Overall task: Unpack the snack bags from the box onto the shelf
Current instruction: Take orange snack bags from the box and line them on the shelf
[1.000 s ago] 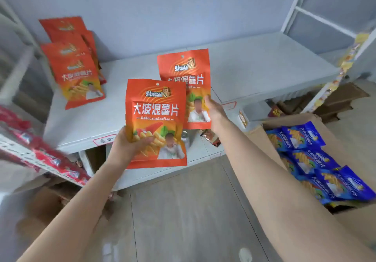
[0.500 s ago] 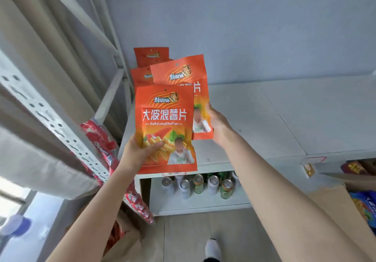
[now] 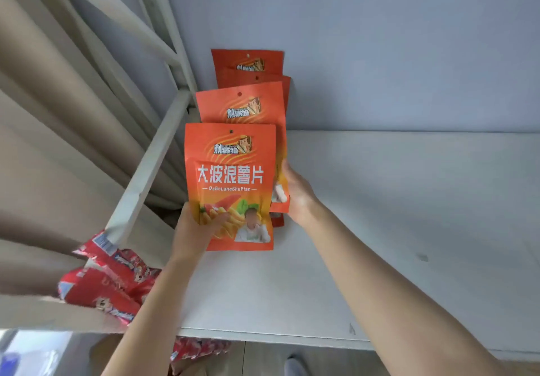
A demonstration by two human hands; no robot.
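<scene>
two orange foil snack bags (image 3: pixel 247 61) stand on the flat white shelf (image 3: pixel 380 200); our left hand (image 3: pixel 195 229) grips a third bag (image 3: pixel 230 182), our right hand (image 3: pixel 295 191) a fourth bag (image 3: pixel 242 106), both unplaced.

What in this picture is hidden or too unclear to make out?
Head view only.
Box: outside the frame.
Right hand: fingers behind its orange bag.
That bag's lower print: covered by the front bag in the left hand.
Rear bags: overlapped, count unclear.
Red packets: print blurred.
</scene>
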